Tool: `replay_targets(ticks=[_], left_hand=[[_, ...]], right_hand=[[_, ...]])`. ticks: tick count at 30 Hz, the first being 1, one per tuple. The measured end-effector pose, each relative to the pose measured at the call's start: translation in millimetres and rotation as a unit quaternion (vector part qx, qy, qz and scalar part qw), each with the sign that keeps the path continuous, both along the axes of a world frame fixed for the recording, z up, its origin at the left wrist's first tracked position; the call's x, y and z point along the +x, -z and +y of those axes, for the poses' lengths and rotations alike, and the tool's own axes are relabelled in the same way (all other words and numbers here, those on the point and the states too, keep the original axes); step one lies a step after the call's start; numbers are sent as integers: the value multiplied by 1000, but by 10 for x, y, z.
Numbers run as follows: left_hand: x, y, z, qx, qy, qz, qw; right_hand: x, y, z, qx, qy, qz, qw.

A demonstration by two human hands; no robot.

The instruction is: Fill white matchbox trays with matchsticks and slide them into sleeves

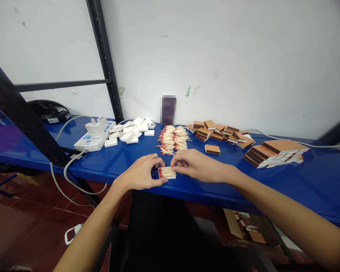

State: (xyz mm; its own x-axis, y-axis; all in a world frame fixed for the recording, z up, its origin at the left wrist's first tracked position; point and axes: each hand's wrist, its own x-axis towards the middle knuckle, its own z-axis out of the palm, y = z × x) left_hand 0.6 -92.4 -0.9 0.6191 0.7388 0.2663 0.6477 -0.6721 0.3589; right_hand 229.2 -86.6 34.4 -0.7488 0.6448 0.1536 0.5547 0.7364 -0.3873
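Note:
A small white matchbox tray (174,177) lies near the front edge of the blue table, filled with red-headed matches (167,172). My left hand (143,172) grips it from the left, thumb at the near side and forefinger at the far side. Over its right end, my right hand (191,164) has thumb and fingertips pinched together; whatever they hold is too small to make out. Just beyond both hands spreads a heap of loose matches (174,139), red heads mostly to the left.
White trays (130,130) are heaped at back left beside a power strip (95,138) with cables. Brown matchbox sleeves (215,132) lie at back right, with stacked matchboxes (277,151) farther right. A black shelf post (106,60) rises at left. Below the table sits an open carton (243,226).

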Motion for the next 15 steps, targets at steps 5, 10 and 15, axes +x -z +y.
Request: replay_targets(ticks=[5,10,15], left_hand=[[7,8,7,-5,15,-24,1000],[7,-5,2,-15,18,-36,999],[0,-8,6,-13,18,-31,999]], right_hand=[[-9,198,-76,56,-6,36,998],[0,287,-62,62,-8,71,995],[15,359,-43,37,8,105,994]])
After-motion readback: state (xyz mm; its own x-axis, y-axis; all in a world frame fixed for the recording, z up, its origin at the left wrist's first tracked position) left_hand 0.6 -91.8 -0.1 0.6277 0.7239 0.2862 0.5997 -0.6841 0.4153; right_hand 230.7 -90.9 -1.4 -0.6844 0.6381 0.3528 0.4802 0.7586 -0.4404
